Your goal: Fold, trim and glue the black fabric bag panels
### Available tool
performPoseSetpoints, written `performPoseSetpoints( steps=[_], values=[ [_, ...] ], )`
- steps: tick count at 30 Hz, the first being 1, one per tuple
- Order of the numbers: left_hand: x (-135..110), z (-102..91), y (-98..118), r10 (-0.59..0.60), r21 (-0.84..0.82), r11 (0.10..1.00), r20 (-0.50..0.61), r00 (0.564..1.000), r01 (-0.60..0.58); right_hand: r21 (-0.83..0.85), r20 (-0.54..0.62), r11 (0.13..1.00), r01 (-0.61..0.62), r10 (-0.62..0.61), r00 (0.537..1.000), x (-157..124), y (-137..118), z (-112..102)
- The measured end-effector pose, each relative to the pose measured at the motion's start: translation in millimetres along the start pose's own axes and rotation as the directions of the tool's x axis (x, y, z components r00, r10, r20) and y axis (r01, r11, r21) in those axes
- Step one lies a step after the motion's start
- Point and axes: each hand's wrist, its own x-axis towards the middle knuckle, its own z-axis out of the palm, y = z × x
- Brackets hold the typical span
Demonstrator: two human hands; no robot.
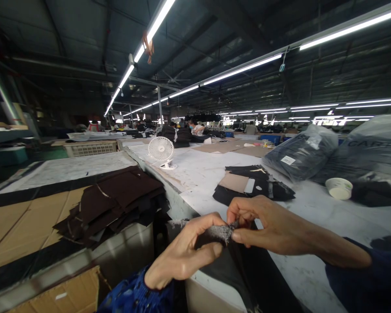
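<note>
Leftmost, a stack of dark brown cloth [120, 191] lies beside the white table [198, 169]; next, the left hand [185, 256] holds fuzzy grey fabric [220, 233] between thumb and forefinger. Held between both hands above the table's near edge, the fabric looks light, soft and limp, likely to fray, so fingertip holds near its ends should suit. The right hand [270, 226] pinches its right end, thumb against fingers.
</note>
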Motion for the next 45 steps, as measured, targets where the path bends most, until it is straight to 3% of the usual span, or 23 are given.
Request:
performPoseSetpoints(
  steps=[2,7,9,12,15,17,19,23,26,29,31,34,37,39,41,42,45],
  values=[
    [0.4,-0.9,4.2,0.017,0.032,0.999,-0.001,1.000,-0.017,-0.078,-0.044,0.997,0.000,-0.004,0.999,-2.0,-3.5,2.7],
    [16.5,14.2,7.5,-0.047,0.108,0.991,-0.232,0.972,0.074,-0.158,-0.130,0.987,-0.040,0.019,0.991,-5.6,-6.7,8.1],
    [20.4,18.4,6.5,-0.050,0.069,0.995,-0.248,0.967,0.069,-0.148,-0.137,0.988,-0.043,0.023,0.990,-6.6,-7.7,7.9],
    [18.7,17.4,3.6,-0.041,-0.047,0.998,-0.209,0.977,0.031,-0.037,-0.055,0.998,-0.043,0.041,0.998,-6.3,-7.4,3.0],
    [15.4,13.6,0.4,-0.058,-0.116,0.993,-0.196,0.979,0.036,0.187,0.116,0.981,-0.048,0.027,0.993,-3.7,-1.4,-7.3],
    [16.0,13.8,-0.6,-0.060,-0.057,0.997,-0.219,0.974,0.049,0.311,0.193,0.948,-0.072,0.011,0.981,-1.7,3.6,-14.4],
    [18.7,17.3,0.1,-0.022,0.095,0.994,-0.264,0.964,0.049,0.335,0.159,0.937,-0.102,0.051,0.986,-1.0,6.0,-19.0],
    [23.3,27.8,4.9,0.116,0.365,0.931,-0.278,0.954,-0.007,0.137,-0.028,0.977,-0.166,0.171,0.985,-9.0,0.5,-21.2],
    [22.6,29.6,8.1,0.148,0.421,0.907,-0.243,0.959,-0.033,0.045,-0.066,0.986,-0.163,0.165,0.984,-23.0,-5.3,-25.0],
    [22.1,26.9,8.8,0.163,0.492,0.870,-0.293,0.942,0.002,0.007,-0.195,0.987,-0.163,0.162,0.967,-33.4,-9.2,-27.7],
    [23.6,26.6,8.2,0.161,0.520,0.853,-0.323,0.933,0.033,-0.022,-0.213,0.989,-0.143,0.135,0.968,-33.0,-11.2,-23.3],
    [26.9,27.7,7.9,0.131,0.414,0.910,-0.292,0.947,0.002,-0.137,-0.148,0.987,-0.079,0.058,0.987,-22.8,-12.8,-9.5],
    [27.9,18.7,8.9,0.083,0.010,0.996,-0.315,0.945,-0.084,-0.213,-0.160,0.973,-0.085,0.051,0.986,-14.1,-13.0,-1.2],
    [27.1,3.5,8.7,0.095,-0.218,0.956,-0.405,0.909,-0.197,-0.256,-0.171,0.963,-0.077,0.034,0.985,-14.8,-14.5,-2.1],
    [25.9,-14.8,5.7,0.149,-0.164,0.950,-0.509,0.848,-0.266,-0.347,-0.190,0.938,-0.018,-0.052,0.980,-20.6,-17.9,-6.3],
    [25.2,-23.0,2.9,0.168,-0.065,0.970,-0.519,0.838,-0.234,-0.397,-0.207,0.918,0.014,-0.104,0.973,-24.8,-20.0,-8.8],
    [21.9,-37.5,-10.2,0.053,0.146,0.989,-0.399,0.916,0.006,-0.479,-0.282,0.876,0.050,-0.208,0.937,-38.4,-23.0,-17.9]
  ],
)
